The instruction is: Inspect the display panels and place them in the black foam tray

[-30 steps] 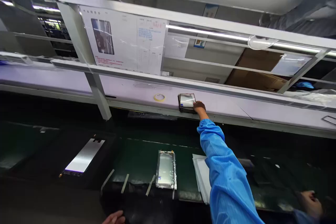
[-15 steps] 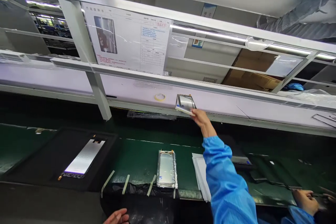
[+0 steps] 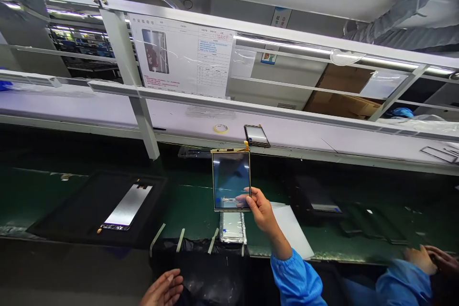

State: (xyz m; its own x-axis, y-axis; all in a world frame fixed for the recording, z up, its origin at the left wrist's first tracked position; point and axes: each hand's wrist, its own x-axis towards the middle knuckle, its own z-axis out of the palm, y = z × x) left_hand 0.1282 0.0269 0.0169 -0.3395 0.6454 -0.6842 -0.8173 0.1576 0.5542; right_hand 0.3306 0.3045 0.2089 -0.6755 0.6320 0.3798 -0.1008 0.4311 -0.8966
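Observation:
My right hand [image 3: 261,208], in a blue sleeve, pinches the lower right edge of a see-through LCD panel [image 3: 231,177]. The panel is held upright above the bench, its gold flex tab at the top, and my fingertips show through the glass. Behind and below it, a stack of silvery screen panels [image 3: 232,227] lies on the green bench, partly covered by the held panel. My left hand [image 3: 165,289] hovers at the bottom edge in front of black plastic sheeting, loosely curled and open, holding nothing. On the shelf lies a small stack of panels [image 3: 257,135].
A lit screen [image 3: 128,205] rests on a black mat [image 3: 71,215] at left. White sheets [image 3: 292,232] lie right of the silvery stack. A tape roll [image 3: 220,128] sits on the shelf [image 3: 304,141]. Another person's hands [image 3: 423,260] are at the right.
My right hand has come back from the shelf, bringing the LCD panel down and towards me over the silvery stack. More of my left hand shows at the bottom edge.

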